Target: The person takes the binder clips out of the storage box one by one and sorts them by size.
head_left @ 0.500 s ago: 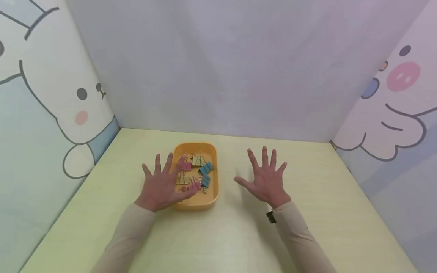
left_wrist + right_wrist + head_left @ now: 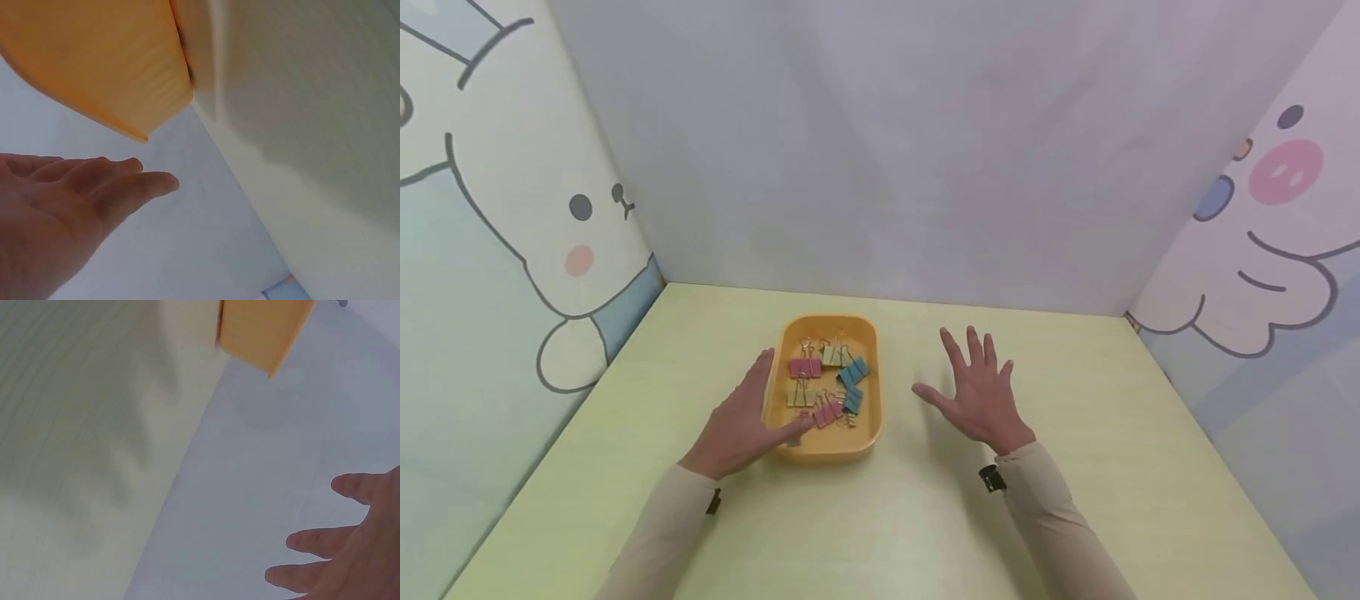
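An orange tray (image 2: 829, 456) on the table holds several binder clips: a pink clip (image 2: 806, 368) and a pale yellow clip (image 2: 801, 399) on its left, a blue clip (image 2: 853, 372) on its right, others around them. My left hand (image 2: 737, 425) hovers at the tray's left side, thumb over the near left part, fingers straight and side by side. In the left wrist view that hand (image 2: 62, 200) is apart from the tray wall (image 2: 106, 62). To the right of the tray, my right hand (image 2: 981, 402) is held above the table, fingers spread, holding nothing.
The pale yellow table (image 2: 865, 533) runs back to a plain grey wall (image 2: 880, 167). Walls with cartoon animals stand at the left (image 2: 497, 333) and right (image 2: 1285, 350). A small black object (image 2: 992, 478) sits at the right cuff.
My left hand has turned onto its edge and shifted slightly left, its fingers drawn together, uncovering more clips. The right hand's fingers have come slightly closer together. The tray has stayed put.
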`<state>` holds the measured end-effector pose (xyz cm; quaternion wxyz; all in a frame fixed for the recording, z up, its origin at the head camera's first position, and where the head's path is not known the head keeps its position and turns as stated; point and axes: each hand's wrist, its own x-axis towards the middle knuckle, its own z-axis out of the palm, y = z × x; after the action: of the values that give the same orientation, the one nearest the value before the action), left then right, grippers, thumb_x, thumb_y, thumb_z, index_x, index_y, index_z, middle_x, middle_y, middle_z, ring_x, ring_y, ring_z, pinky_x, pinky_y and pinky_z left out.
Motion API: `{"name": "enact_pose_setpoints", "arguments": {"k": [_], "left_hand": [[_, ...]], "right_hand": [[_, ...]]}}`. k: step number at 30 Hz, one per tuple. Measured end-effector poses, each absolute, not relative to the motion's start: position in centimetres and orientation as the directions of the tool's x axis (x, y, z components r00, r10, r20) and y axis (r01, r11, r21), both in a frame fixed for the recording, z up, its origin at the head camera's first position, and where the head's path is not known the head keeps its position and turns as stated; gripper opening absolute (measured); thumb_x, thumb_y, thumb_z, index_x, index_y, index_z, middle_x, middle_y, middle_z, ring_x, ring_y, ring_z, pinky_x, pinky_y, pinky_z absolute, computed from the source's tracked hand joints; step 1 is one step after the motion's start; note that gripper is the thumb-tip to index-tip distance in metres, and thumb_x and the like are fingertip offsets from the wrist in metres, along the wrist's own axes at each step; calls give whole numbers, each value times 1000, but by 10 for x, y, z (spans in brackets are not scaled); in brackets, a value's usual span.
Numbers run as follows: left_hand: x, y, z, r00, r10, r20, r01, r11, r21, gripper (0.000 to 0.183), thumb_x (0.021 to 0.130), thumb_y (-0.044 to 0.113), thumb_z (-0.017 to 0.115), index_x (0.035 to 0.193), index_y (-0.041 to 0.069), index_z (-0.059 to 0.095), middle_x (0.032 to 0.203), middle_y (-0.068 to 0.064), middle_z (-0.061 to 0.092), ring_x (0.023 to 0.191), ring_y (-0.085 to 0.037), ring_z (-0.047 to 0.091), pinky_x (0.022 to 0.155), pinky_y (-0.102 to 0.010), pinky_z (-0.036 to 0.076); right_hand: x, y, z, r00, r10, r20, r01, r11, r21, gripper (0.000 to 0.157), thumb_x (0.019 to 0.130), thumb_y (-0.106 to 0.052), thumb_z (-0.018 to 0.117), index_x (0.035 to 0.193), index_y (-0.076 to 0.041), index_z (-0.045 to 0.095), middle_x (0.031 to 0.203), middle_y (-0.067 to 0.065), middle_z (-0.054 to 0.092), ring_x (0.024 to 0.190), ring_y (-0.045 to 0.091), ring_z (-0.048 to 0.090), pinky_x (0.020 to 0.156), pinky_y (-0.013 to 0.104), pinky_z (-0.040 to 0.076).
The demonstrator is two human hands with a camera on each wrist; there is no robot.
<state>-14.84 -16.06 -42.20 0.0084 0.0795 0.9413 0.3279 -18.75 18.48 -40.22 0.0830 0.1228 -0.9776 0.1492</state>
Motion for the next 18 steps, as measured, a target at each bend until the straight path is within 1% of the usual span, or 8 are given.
{"name": "enact_pose_setpoints", "arguments": {"k": [1,3,5,7,9,11,15,18], "left_hand": [[-148,-161,-422,-987,156,30,138,752,645,118,81,64,72,163,14,3,170,-11,15,152,-39,30,115,-65,40],[-147,-162,-422,-987,158,13,124,715,688,118,80,61,74,163,14,4,170,-11,17,153,-38,27,117,-64,36],[-147,-163,-422,-986,165,-8,109,688,718,119,79,61,75,163,14,5,169,-11,19,153,-38,29,117,-63,37],[-146,-164,-422,-984,171,-41,88,682,726,121,77,61,76,163,14,5,168,-13,22,151,-39,33,115,-63,40],[-145,-165,-423,-980,183,-74,72,681,729,123,76,60,77,163,13,5,168,-15,24,150,-41,34,114,-62,42],[-144,-167,-426,-976,195,-99,61,677,734,125,75,58,79,163,10,4,167,-17,24,150,-43,34,114,-60,43],[-142,-170,-432,-969,229,-94,72,624,778,128,73,50,85,162,5,4,168,-19,20,151,-39,32,118,-55,38],[-141,-171,-437,-966,246,-75,87,589,803,132,70,48,88,161,3,4,168,-20,17,152,-37,30,121,-51,34]], "right_hand": [[-188,185,-402,-955,-221,200,-273,918,-286,93,89,-67,57,162,-24,21,166,25,19,152,52,18,108,85,25],[-190,184,-401,-954,-229,194,-282,906,-315,91,90,-65,57,162,-23,21,166,25,20,149,51,28,106,78,37],[-191,183,-400,-956,-232,180,-283,895,-346,89,91,-65,56,162,-22,21,166,23,20,144,48,39,99,70,48],[-192,181,-399,-960,-232,158,-275,884,-377,88,92,-65,54,162,-23,20,167,21,20,136,46,50,89,64,56],[-192,179,-398,-964,-232,131,-265,878,-398,88,92,-67,52,162,-24,19,167,19,20,127,44,59,83,60,58],[-193,176,-397,-965,-236,114,-262,871,-415,88,93,-69,51,162,-25,19,167,17,22,121,42,64,85,61,57],[-197,169,-396,-961,-254,108,-275,850,-449,86,94,-68,50,161,-23,22,164,14,30,118,38,66,93,61,55],[-201,163,-395,-954,-275,120,-299,827,-476,82,95,-65,50,160,-21,26,159,12,37,115,33,66,93,57,56]]}}
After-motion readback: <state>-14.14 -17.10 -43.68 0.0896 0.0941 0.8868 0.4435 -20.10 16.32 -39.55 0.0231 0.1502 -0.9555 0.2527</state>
